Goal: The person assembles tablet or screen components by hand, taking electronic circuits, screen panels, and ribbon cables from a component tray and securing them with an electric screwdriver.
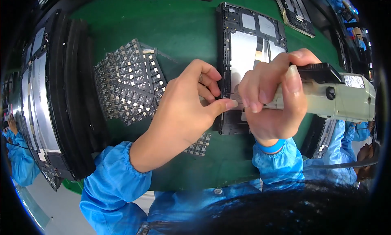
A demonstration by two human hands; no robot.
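A tablet housing with black edges and silver plates lies on the green table under my hands. My right hand is wrapped round a pale electric screwdriver with a black lever, held almost level and pointing left. The screwdriver's tip is hidden behind my fingers. Curled against the housing's left edge, my left hand rests its thumb on top, close to the right hand's fingertips. Whether the thumb and finger pinch a small part there cannot be made out.
Sheets of small circuit boards fan out left of my left hand; another sheet lies below its wrist. Stacked tablet housings stand at the far left. More housings lie at the far right. People in blue sleeves sit on both sides.
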